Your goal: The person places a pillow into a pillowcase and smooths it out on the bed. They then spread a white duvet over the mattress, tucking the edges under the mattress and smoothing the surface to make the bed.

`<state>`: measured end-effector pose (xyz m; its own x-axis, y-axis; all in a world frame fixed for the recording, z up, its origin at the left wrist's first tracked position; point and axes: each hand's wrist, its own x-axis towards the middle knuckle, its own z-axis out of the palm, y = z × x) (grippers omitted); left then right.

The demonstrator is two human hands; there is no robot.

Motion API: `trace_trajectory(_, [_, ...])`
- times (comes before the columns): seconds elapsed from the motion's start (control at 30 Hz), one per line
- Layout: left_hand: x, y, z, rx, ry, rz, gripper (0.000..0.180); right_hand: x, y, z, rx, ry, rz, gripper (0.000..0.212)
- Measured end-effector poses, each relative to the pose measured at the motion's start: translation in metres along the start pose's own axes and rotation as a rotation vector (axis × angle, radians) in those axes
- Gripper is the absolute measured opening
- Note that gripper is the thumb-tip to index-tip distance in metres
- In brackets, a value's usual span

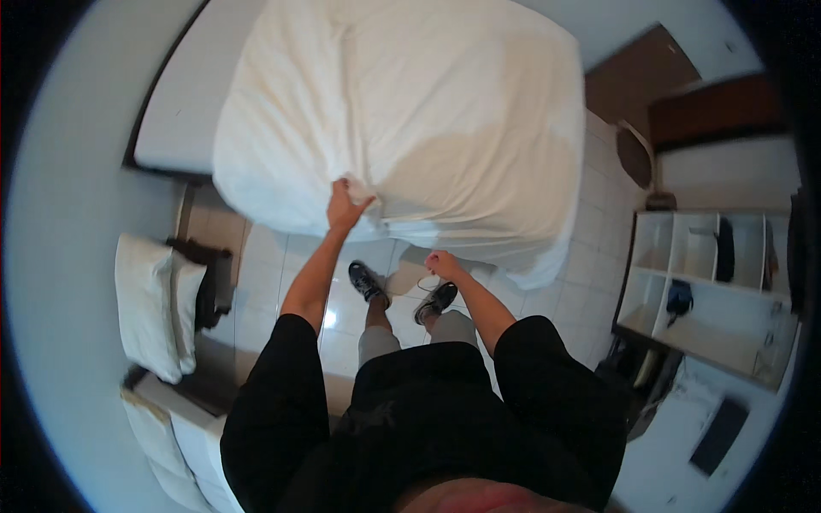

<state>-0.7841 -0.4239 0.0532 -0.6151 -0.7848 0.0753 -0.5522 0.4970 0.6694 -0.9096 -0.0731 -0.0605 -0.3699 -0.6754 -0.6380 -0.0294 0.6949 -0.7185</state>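
Note:
A white bed sheet (462,128) covers the bed before me and hangs over its near side in loose folds. My left hand (344,205) is closed on a bunched fold of it, at the near edge left of the middle. A long crease runs from that hand toward the far side of the bed. Lower and to the right, my right hand (440,264) is closed just off the hanging hem; what its fingers hold, if anything, is hidden. Close below that hand, a thin pale loop (428,282) shows by my right shoe.
White pillows (147,299) are stacked on a dark chair (205,282) at the left. A bare mattress (190,103) lies beyond the bed's left side. On the right stand an open white shelf unit (667,286) and a round brown fan-like object (634,156). Tiles (295,256) cover the floor.

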Motion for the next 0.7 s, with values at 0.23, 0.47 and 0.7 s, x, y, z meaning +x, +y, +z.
trace_trajectory(0.23, [0.079, -0.031, 0.066, 0.398, -0.193, -0.212, 0.052, -0.096, 0.047, -0.156, 0.019, 0.963, 0.048, 0.029])
trace_trajectory(0.47, [-0.047, 0.082, 0.098, 0.389, -0.318, -0.108, 0.038, -0.125, 0.169, -0.358, -0.332, 1.086, 0.069, 0.047])
trace_trajectory(0.7, [-0.135, 0.454, 0.377, 0.242, -0.497, 0.15, 0.143, -0.174, 0.295, -0.47, -0.356, 0.754, 0.341, 0.028])
